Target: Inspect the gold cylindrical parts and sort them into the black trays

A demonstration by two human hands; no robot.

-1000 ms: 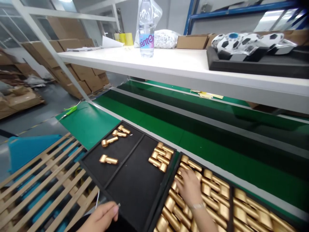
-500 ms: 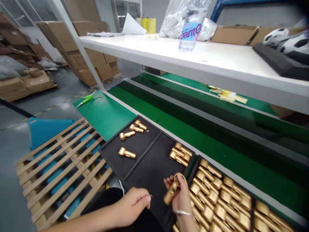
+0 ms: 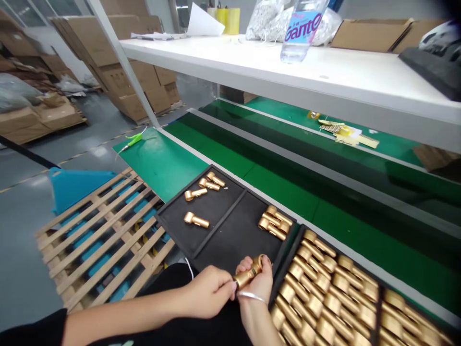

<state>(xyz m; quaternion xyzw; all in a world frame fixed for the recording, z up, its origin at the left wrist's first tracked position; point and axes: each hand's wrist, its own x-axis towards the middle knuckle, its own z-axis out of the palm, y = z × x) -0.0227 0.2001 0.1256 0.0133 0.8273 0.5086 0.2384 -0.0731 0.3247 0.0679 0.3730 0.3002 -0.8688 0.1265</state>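
A gold metal part (image 3: 248, 274) with a ring-shaped head is gripped in my right hand (image 3: 260, 283), its head up at the fingers and its shaft pointing down left. At the shaft's lower end my left hand (image 3: 212, 291) is closed in a pinch; whatever lies between its fingertips is too small to make out. Beyond my hands, a black divided tray (image 3: 225, 235) holds several gold parts (image 3: 196, 220) on its left side and a small cluster (image 3: 275, 223) at its right. A second black tray (image 3: 301, 230) on the right is packed with rows of gold parts.
A green conveyor (image 3: 288, 187) runs behind the trays, under a white shelf (image 3: 230, 57) with a water bottle (image 3: 300, 31). A wooden pallet (image 3: 104, 235) stands at the left. A green-handled tool (image 3: 134, 140) lies on the green board.
My left hand has moved right and now meets the gold part's end. My right hand has turned the part to a flatter angle. The camera view has shifted slightly.
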